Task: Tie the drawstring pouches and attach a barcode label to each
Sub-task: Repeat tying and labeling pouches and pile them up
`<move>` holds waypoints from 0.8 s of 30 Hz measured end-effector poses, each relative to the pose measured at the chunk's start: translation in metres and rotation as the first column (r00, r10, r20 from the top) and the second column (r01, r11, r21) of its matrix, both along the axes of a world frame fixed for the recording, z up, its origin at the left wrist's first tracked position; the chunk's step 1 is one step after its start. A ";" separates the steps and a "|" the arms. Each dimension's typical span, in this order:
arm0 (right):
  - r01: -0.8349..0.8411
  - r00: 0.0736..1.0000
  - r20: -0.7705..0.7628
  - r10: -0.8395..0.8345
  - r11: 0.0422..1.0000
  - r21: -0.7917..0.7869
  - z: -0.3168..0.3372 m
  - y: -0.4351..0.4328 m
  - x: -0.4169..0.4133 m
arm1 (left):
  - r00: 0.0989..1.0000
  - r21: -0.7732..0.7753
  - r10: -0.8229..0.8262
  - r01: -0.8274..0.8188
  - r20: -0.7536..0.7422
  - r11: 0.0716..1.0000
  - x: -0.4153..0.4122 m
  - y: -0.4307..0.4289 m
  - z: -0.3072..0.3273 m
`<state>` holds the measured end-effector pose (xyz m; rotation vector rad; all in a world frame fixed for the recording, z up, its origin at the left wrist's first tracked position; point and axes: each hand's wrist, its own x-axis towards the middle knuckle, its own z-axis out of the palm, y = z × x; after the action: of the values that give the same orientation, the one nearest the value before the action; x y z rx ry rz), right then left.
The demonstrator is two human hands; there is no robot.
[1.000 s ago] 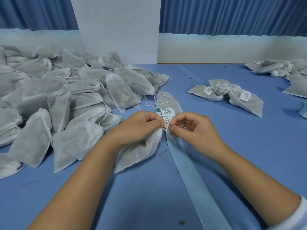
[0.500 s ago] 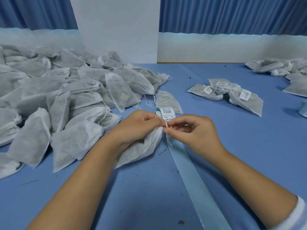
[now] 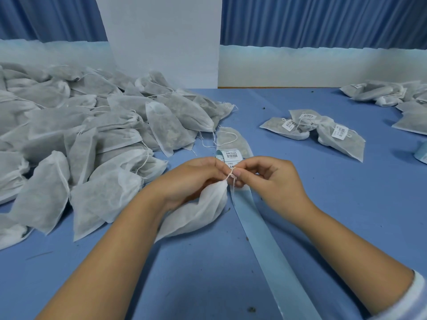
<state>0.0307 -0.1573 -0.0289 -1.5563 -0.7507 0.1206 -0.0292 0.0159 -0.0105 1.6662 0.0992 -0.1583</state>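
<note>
My left hand (image 3: 196, 179) is curled round the gathered neck of a white pouch (image 3: 196, 213). The knuckles face up and the fingertips pinch the fabric shut at its tip. The body of the pouch sags below my wrist and rests on the blue table (image 3: 346, 204).

My right hand (image 3: 272, 181) meets the left fingertip to fingertip. Its thumb and forefinger pinch the drawstring (image 3: 231, 175) right at the neck, the other fingers are loosely bent behind them, and a short end of string hangs down between my hands. Both forearms come in low from the near edge and angle toward each other. A white sleeve (image 3: 411, 303) shows at my right elbow.

Under my right fingers runs a pale blue backing strip (image 3: 261, 232), stretching back toward me. Just beyond my fingertips a barcode label (image 3: 231, 154) sits at its far end.

Out past my left hand lies a big heap of pouches (image 3: 69, 139). Beyond my right hand, well apart from it, lie a few labelled pouches (image 3: 323, 132).
</note>
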 end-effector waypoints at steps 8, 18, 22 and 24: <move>0.065 0.997 0.028 -0.065 0.998 0.021 -0.001 0.000 0.002 | 1.000 0.098 -0.023 0.025 -0.020 0.995 0.002 -0.001 -0.005; 0.053 0.955 -0.295 -0.032 0.997 0.063 0.002 0.003 0.000 | 0.913 0.593 0.061 -0.311 0.403 0.743 0.003 -0.015 -0.012; 0.075 0.889 -0.459 -0.003 0.987 0.139 0.003 0.004 0.000 | 0.894 0.577 0.052 -0.331 0.446 0.747 0.002 -0.015 -0.012; 0.077 0.858 -0.513 0.026 0.981 0.177 0.003 0.004 0.001 | 0.895 0.586 0.045 -0.328 0.444 0.741 0.003 -0.015 -0.012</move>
<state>0.0317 -0.1533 -0.0260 -1.2652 -0.3036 0.4169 -0.0266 0.0005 -0.0222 2.3425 0.0073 0.4390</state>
